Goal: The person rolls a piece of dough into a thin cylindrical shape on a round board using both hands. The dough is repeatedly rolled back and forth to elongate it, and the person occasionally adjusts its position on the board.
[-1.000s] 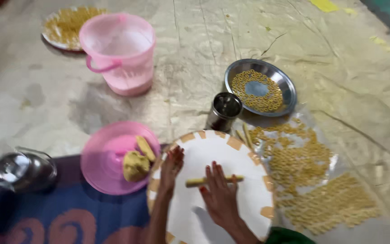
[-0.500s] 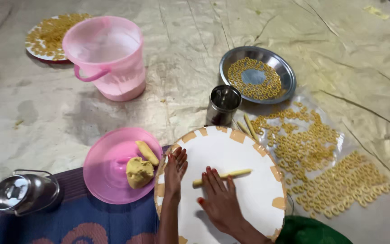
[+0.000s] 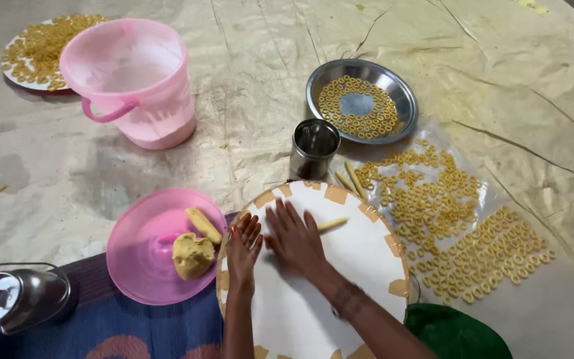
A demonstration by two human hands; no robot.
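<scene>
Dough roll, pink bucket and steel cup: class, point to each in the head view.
dough roll (image 3: 332, 225), head view, its bare end beside the right hand (image 3: 295, 240).
pink bucket (image 3: 157, 110), head view, outer wall.
steel cup (image 3: 303, 165), head view, side wall.

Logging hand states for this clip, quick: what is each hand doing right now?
Left hand: open, flat on the round white board, holding nothing.
Right hand: open, palm pressed on a dough stick, not gripping it.

Right hand (image 3: 295, 240) farther up dough stick (image 3: 331, 225)
</scene>
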